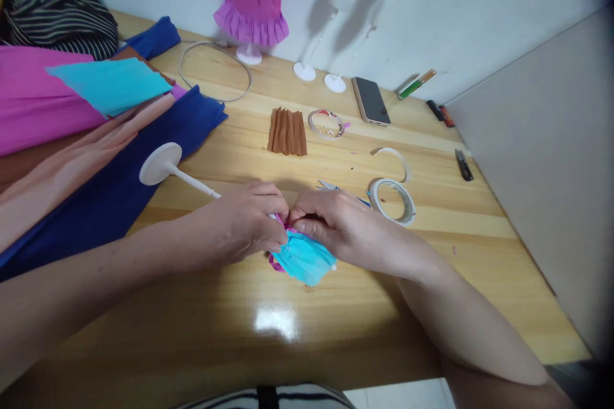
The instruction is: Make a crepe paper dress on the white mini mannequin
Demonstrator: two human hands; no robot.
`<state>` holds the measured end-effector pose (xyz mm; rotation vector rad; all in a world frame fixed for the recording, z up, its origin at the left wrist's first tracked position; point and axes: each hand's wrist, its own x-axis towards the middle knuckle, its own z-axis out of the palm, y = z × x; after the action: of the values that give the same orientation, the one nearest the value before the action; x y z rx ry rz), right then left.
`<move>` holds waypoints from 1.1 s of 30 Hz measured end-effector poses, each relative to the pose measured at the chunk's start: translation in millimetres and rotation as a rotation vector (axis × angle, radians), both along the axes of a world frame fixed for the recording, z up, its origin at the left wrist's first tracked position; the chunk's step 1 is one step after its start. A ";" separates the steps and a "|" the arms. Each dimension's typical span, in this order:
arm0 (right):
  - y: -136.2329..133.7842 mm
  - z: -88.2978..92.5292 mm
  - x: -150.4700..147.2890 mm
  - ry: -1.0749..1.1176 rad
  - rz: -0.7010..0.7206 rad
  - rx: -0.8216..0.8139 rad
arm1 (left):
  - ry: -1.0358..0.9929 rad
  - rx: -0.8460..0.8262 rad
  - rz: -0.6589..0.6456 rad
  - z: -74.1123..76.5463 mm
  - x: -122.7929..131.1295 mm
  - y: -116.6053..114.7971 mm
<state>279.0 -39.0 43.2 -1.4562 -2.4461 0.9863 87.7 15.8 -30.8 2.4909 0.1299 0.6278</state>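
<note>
My left hand [249,220] and right hand [343,223] meet, fingertips pinched on the gathered upper edge of the blue crepe piece [307,260], in front of me above the table [192,332]. A white stand [162,164] juts leftward past my left hand, its base near the navy sheet [144,201]. Scissors [329,185] and a tape roll [409,213] crowd my right hand's far side; nearer me, wood stretches to the table's front edge.
</note>
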 end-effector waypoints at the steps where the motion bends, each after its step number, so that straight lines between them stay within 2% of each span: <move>1: 0.1 0.0 0.0 0.001 -0.003 -0.006 | -0.001 0.007 -0.002 1.2 -0.1 0.0; 5: 0.7 -0.4 0.9 0.018 -0.024 -0.007 | 0.001 0.010 -0.015 4.7 -0.2 -0.1; 10: 1.3 -2.3 0.9 0.035 -0.032 -0.009 | 0.002 -0.012 -0.008 2.2 -1.6 -0.6; 14: 1.2 -4.2 -0.5 0.035 -0.007 -0.007 | -0.008 -0.029 -0.010 1.6 -1.7 -1.2; 20: 0.9 -4.4 -1.5 0.039 0.018 -0.009 | 0.082 -0.029 0.021 3.5 1.8 -1.3; 26: 0.8 -2.7 -0.2 0.050 0.071 -0.011 | 0.030 -0.001 0.017 -0.4 1.5 -0.1; 33: -0.2 0.7 1.1 0.012 0.106 -0.021 | 0.070 0.111 -0.016 11.4 -0.9 -1.1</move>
<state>280.1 -39.1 43.8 -1.3343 -2.5354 1.0403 86.7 14.7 -19.4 2.6190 0.1040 0.5547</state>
